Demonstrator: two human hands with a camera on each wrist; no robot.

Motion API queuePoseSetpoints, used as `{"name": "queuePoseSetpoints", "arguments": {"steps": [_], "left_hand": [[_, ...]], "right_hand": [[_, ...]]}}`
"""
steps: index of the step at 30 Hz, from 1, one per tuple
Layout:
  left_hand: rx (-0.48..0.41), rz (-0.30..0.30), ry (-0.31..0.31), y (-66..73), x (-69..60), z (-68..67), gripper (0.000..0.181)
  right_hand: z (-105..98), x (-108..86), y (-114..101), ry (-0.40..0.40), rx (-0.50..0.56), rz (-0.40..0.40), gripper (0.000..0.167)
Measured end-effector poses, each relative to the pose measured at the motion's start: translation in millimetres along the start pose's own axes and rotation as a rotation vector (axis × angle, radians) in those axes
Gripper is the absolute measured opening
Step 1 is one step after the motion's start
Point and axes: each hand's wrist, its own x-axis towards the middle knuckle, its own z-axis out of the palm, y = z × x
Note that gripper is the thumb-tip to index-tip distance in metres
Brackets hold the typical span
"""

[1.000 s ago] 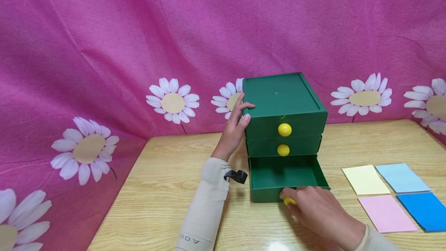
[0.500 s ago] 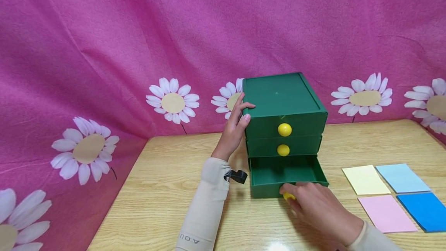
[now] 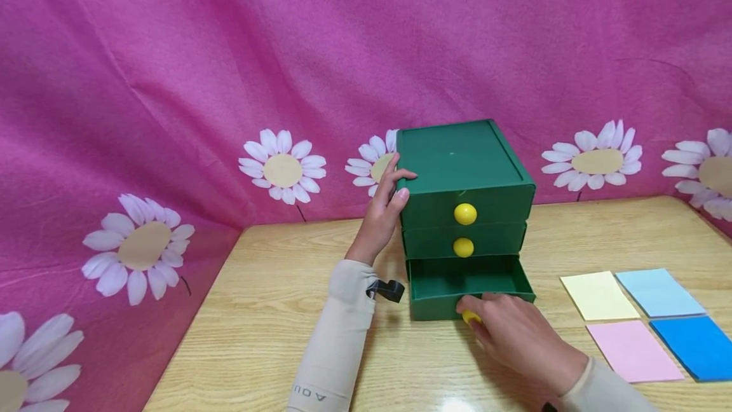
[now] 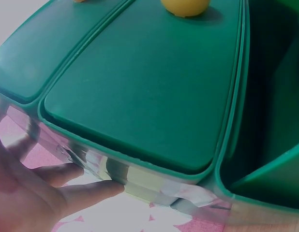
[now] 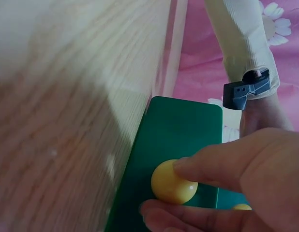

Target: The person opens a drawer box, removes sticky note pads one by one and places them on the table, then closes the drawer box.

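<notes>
A green drawer cabinet (image 3: 457, 154) with yellow round knobs stands on the table. Its upper two drawers are closed, while the bottom drawer (image 3: 431, 309) is partly out and bare inside. My right hand (image 3: 511, 336) pinches the yellow knob (image 5: 172, 182) of that bottom drawer between thumb and fingers. Against the cabinet's left side rests my left hand (image 3: 379, 218), its thumb near the front corner and one finger over the top edge. In the left wrist view, the fingers (image 4: 94, 193) lie fairly straight along the glossy side wall.
Right of the cabinet lie four-cornered paper pads: pale yellow (image 3: 600, 295), light blue (image 3: 660, 292), pink (image 3: 635, 351) and dark blue (image 3: 694, 348). A pink cloth (image 3: 320, 68) with white daisies hangs behind and at the left of the wooden table (image 3: 257, 323).
The bottom drawer has slid part of the way back into the cabinet, and my right hand has moved inward with its knob. My left hand stays on the cabinet's side.
</notes>
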Motion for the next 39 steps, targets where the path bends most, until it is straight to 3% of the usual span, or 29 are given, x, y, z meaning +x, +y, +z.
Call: {"name": "queuePoseSetpoints", "arguments": {"steps": [6,26,39], "left_hand": [[0.006,0.019,0.005,-0.7,0.3,0.2,0.038],[0.013,0.022,0.021,-1.6,-0.4,0.8,0.038],[-0.001,0.024,0.023,-3.0,-0.5,1.4,0.039]], "right_hand": [[2,6.1,4,0.030,0.013,-0.022,0.022],[2,19.3,11,-0.005,0.055,-0.006,0.021],[5,27.8,15,0.014,0.051,0.004,0.020]]}}
